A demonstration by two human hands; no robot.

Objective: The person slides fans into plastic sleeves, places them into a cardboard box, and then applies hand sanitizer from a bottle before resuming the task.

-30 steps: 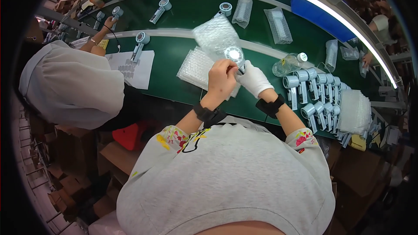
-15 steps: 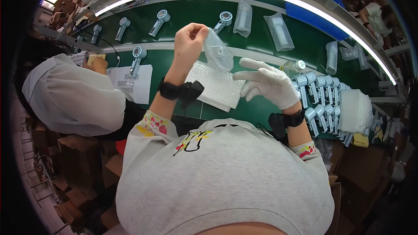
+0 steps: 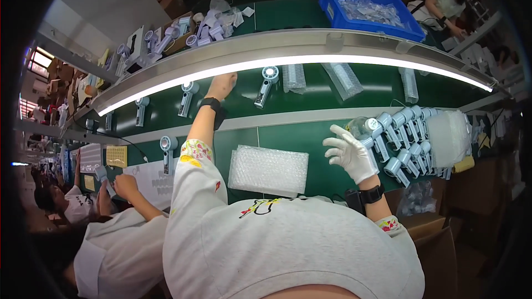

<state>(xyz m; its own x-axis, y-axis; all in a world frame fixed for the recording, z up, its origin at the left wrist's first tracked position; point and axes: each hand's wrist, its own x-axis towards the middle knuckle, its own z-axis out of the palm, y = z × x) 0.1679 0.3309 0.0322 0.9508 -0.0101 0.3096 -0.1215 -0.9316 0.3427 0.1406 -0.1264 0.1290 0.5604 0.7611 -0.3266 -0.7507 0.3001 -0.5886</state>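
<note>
Smooth green tabletop (image 3: 299,133); knobbly rectangular bubble-wrap sheets (image 3: 269,170); white-gloved right hand (image 3: 353,156) splayed.

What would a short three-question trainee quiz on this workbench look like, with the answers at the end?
1. Which of the person's hands wears the white glove?
2. True or false: the left hand is farther forward than the bubble-wrap sheets.
3. Fill in the blank: the grouped light-blue devices with round heads lie to the ____ of those sheets.

Key:
1. The right hand, its fingers spread.
2. True.
3. Right.
</note>
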